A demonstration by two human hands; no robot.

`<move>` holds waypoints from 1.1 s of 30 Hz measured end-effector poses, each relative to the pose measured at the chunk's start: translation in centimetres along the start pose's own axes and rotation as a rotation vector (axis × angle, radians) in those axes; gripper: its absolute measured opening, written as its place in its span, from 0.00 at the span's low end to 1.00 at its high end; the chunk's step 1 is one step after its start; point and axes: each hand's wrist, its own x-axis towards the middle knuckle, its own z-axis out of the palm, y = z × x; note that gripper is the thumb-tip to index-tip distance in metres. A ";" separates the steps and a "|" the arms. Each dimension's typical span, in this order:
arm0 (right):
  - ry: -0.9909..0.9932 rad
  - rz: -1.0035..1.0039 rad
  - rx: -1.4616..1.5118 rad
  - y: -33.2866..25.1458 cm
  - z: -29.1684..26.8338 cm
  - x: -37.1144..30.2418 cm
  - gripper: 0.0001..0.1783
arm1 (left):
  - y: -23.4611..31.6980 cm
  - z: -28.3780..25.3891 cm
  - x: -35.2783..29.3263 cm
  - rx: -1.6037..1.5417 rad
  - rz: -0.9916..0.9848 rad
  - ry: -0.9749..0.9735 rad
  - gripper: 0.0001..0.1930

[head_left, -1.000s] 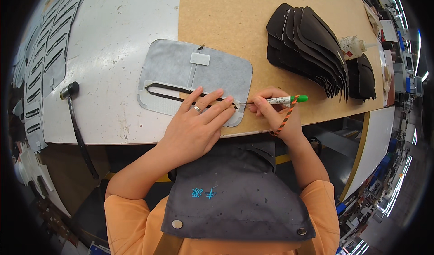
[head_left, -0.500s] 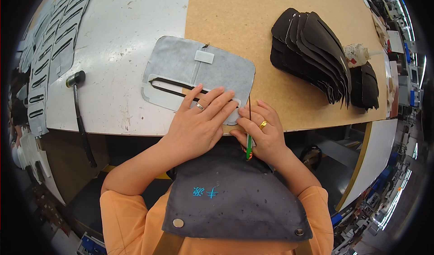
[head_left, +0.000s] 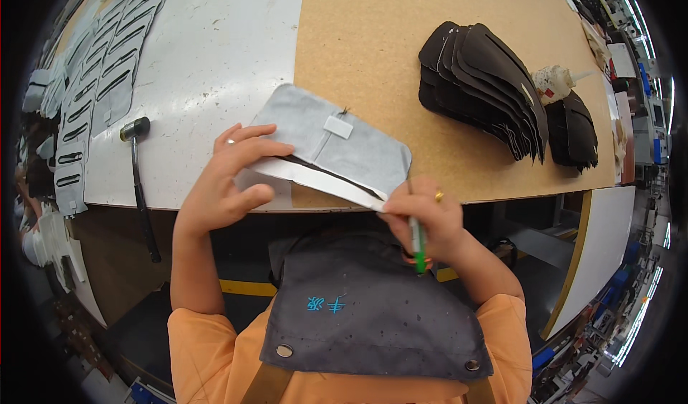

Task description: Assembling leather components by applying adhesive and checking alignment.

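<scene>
Grey piece spans left hand — right hand.

A: Which labels are in view?

B: One small white rectangular patch sits on the grey fabric piece at the near edge of the surface.

A: Any packages?

B: A pale squeeze bottle with a red label lies near the right edge of the surface, just beside the stack of dark pieces.

A: Screens or signs?

B: None can be made out.
</scene>
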 end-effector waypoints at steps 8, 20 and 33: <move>0.274 0.724 0.594 2.4 -0.4 4.3 0.06 | -0.9 -0.1 -1.4 -0.660 -0.280 0.580 0.17; 0.289 0.707 0.332 5.1 1.7 4.5 0.07 | -3.6 2.4 0.0 -0.404 -0.392 0.633 0.16; 0.273 0.695 0.205 4.8 1.8 4.6 0.07 | -4.1 2.6 0.0 -0.554 -0.379 0.633 0.16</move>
